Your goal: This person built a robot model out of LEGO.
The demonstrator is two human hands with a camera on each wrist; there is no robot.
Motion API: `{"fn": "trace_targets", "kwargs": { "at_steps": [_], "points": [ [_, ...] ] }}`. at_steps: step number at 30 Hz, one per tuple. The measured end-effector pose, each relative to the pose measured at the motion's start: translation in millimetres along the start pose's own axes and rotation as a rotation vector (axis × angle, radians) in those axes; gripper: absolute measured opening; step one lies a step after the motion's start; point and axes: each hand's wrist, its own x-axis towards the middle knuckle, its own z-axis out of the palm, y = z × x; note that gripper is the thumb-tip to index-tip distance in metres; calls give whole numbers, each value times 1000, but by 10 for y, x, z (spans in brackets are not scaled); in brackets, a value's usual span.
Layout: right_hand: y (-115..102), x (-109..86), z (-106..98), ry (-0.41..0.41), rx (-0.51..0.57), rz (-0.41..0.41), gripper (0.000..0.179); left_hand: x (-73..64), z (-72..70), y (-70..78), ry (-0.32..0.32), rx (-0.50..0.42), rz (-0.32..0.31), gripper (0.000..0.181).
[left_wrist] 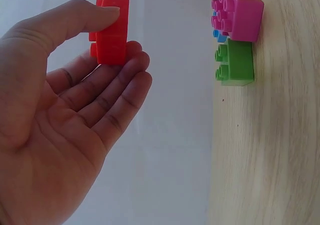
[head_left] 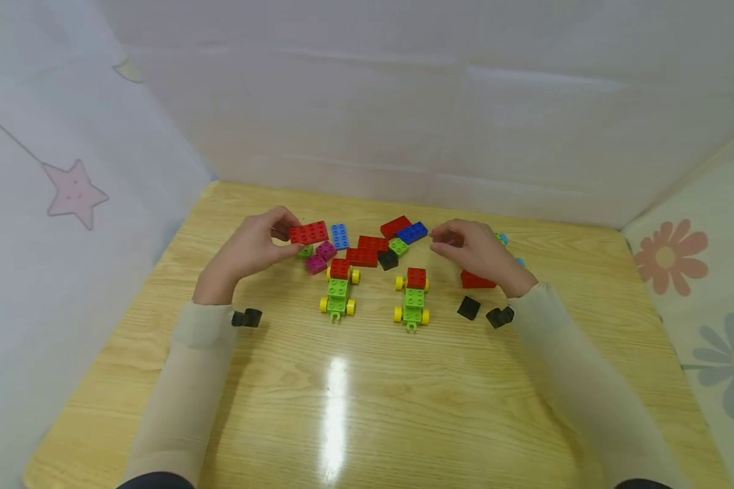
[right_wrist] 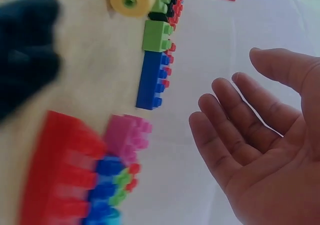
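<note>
In the head view my left hand is raised above the left of the brick group. It pinches a long red toy brick between thumb and fingers; the left wrist view shows the thumb on one face of it. Below that hand lie a green brick and a pink brick on the wood. My right hand hovers at the right of the group, holding nothing, fingers loosely bent and apart from the thumb. Nearest to it is a dark blue brick.
Two small brick cars, a left car and a right car, with yellow wheels stand mid-table. Red bricks and a light blue brick lie behind. A black brick sits at right; another red brick is partly behind the right forearm.
</note>
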Motion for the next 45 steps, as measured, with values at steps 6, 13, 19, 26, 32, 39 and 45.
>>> {"fn": "trace_targets", "kwargs": {
  "at_steps": [6,13,19,26,32,39,45],
  "points": [
    [-203,387,-97,-40,-91,-82,35,-5,0,10,9,22,4,40],
    [-466,771,-138,-133,-172,-106,40,17,24,40,3,36,18,42],
    [-640,1103,-51,-235,-229,-135,45,6,16,36,1,29,16,41],
    [-765,1439,100,-350,-297,-151,51,-1,27,41,-7,26,18,39],
    [-773,1662,313,-439,-384,-110,62,-11,54,68,-9,25,31,36],
    [-714,1798,626,-499,-414,-98,71,-47,64,61,-15,5,12,35],
    [-696,1785,765,-528,-402,-94,79,-51,77,70,2,1,20,34]
  ]
}}
